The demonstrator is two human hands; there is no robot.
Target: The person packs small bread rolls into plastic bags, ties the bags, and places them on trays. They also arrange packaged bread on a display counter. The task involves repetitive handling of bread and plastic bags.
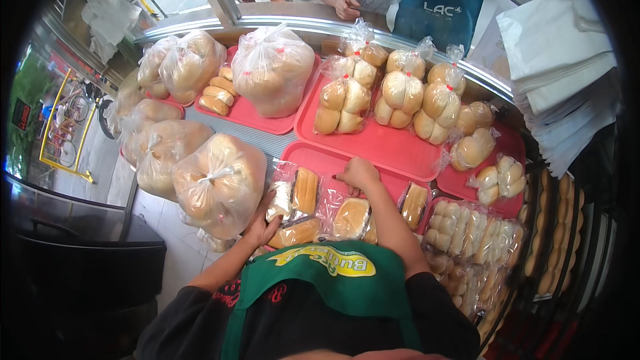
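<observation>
My left hand [261,224] rests at the left edge of the near red tray [312,155], its fingers apart. They touch the side of a plastic-wrapped whitish pastry [279,201]. Beside that pastry lies a wrapped golden bread roll [306,190], and another wrapped roll [295,232] sits closer to me. My right hand [360,177] is over the middle of the same tray with fingers spread and nothing visible in them. Below it is a wrapped square bread [351,218]. To the right of my right forearm is a wrapped long roll [414,204].
Large bags of buns [220,180] crowd the left. Bagged bun clusters [342,103] stand on a far red tray [393,153]. Plastic bags [560,60] hang at right, above packed rolls [473,227]. Beyond the glass, a person's hand [347,8] is near a teal bag [437,23].
</observation>
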